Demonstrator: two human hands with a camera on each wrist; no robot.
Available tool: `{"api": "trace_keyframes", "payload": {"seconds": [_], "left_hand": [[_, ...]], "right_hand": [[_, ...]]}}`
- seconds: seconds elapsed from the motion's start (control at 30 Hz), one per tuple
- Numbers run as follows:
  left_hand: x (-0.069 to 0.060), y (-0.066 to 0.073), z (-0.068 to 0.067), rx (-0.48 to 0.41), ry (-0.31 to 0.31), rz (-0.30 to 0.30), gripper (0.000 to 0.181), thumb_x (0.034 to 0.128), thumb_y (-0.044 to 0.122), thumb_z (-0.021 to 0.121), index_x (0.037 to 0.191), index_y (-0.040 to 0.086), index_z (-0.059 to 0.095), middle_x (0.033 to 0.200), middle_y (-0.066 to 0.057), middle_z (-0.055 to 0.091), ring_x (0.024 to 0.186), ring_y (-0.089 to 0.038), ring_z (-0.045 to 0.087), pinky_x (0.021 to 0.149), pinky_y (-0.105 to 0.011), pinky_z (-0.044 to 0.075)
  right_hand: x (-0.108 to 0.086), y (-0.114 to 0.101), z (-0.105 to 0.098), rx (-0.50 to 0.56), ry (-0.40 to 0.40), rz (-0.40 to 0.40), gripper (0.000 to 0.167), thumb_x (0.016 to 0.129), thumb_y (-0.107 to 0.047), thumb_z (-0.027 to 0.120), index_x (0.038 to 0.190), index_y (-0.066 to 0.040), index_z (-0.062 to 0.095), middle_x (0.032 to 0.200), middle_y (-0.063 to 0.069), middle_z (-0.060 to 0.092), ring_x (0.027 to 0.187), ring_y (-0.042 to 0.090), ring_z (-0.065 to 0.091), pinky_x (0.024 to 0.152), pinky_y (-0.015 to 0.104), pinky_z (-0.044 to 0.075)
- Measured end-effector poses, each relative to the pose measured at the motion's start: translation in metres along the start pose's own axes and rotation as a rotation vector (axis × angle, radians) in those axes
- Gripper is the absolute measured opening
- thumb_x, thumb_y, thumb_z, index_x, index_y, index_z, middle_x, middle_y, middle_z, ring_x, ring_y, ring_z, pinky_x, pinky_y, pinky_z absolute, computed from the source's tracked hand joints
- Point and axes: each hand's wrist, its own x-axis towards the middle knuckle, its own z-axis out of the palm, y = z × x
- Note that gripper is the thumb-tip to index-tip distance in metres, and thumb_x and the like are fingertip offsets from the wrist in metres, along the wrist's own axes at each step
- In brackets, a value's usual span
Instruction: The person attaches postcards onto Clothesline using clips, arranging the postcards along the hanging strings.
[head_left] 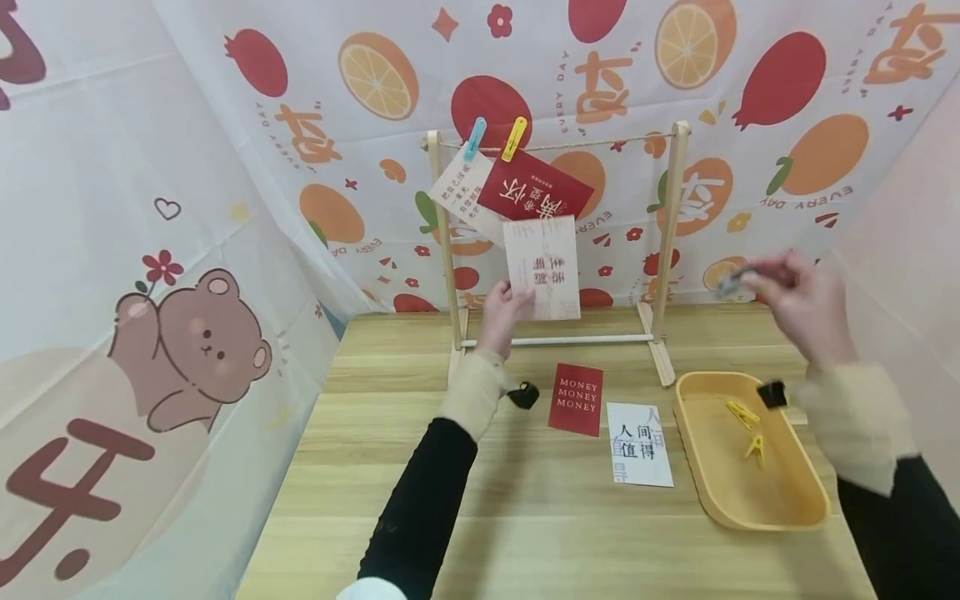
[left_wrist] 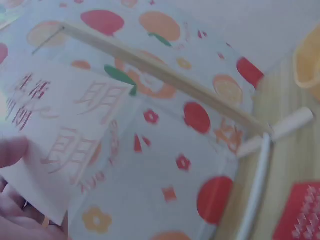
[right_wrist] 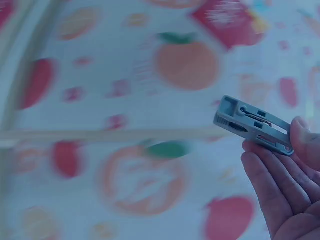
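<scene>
My left hand [head_left: 504,317] pinches a pale card [head_left: 545,271] with red lettering by its lower left edge, holding it up in front of the wooden rack [head_left: 670,237]. Between thumb and fingers of my right hand [head_left: 810,308] is a grey clothespin [right_wrist: 255,125], raised right of the rack. On the rack's cord, a blue clothespin [head_left: 475,138] holds a cream card [head_left: 467,192], and a yellow clothespin [head_left: 513,139] holds a red card [head_left: 534,185]. The held card's top edge overlaps the bottom of the red card in the head view.
On the wooden table [head_left: 360,467] lie a red MONEY card [head_left: 576,399] and a white card [head_left: 640,444] with black characters. To their right stands a yellow tray [head_left: 693,467] with yellow clothespins [head_left: 756,450] inside. A fruit-print cloth [head_left: 390,167] hangs behind the rack.
</scene>
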Motion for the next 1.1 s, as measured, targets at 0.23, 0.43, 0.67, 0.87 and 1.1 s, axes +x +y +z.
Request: {"api": "trace_keyframes", "payload": {"seconds": [0.23,0.43,0.67,0.87,1.1], "left_hand": [[0.032,0.025,0.038,-0.182,0.066,0.038,0.035,0.0874,-0.001,0.058,0.121,-0.003,0.049,0.115,-0.013,0.059,0.100,-0.021,0.058,0.082,-0.029,0.047],[0.046,0.037,0.060,-0.245,0.073,0.002,0.032,0.0873,0.002,0.061,0.118,0.000,0.054,0.109,-0.009,0.062,0.091,-0.017,0.059,0.077,-0.026,0.047],[0.054,0.036,0.068,-0.294,0.123,-0.042,0.029,0.0859,0.000,0.062,0.115,-0.001,0.058,0.106,-0.010,0.063,0.091,-0.020,0.060,0.079,-0.030,0.048],[0.060,0.034,0.075,-0.293,0.129,-0.071,0.030,0.0857,0.001,0.063,0.115,-0.002,0.058,0.104,-0.009,0.063,0.091,-0.019,0.060,0.079,-0.029,0.048],[0.067,0.031,0.082,-0.298,0.133,-0.101,0.030,0.0863,0.003,0.063,0.116,-0.001,0.058,0.095,-0.003,0.063,0.086,-0.016,0.060,0.076,-0.027,0.048]], "right_hand": [[0.091,-0.093,0.025,0.300,0.031,-0.120,0.018,0.080,-0.006,0.070,0.097,0.000,0.066,0.089,-0.001,0.068,0.082,0.010,0.063,0.073,0.015,0.046],[0.144,-0.146,0.064,0.474,-0.022,-0.076,0.009,0.080,0.002,0.067,0.088,0.000,0.064,0.099,0.012,0.067,0.083,0.016,0.064,0.079,0.023,0.049],[0.178,-0.165,0.112,0.257,-0.053,-0.040,0.004,0.083,-0.007,0.066,0.081,-0.009,0.062,0.095,0.007,0.065,0.080,0.014,0.061,0.078,0.023,0.049],[0.191,-0.162,0.132,0.069,-0.068,-0.001,0.011,0.086,-0.010,0.063,0.077,-0.013,0.060,0.093,0.006,0.062,0.078,0.013,0.061,0.077,0.022,0.050],[0.200,-0.158,0.139,0.025,-0.121,0.059,0.005,0.086,-0.009,0.063,0.081,-0.009,0.063,0.092,0.005,0.062,0.080,0.016,0.062,0.077,0.026,0.050]]}}
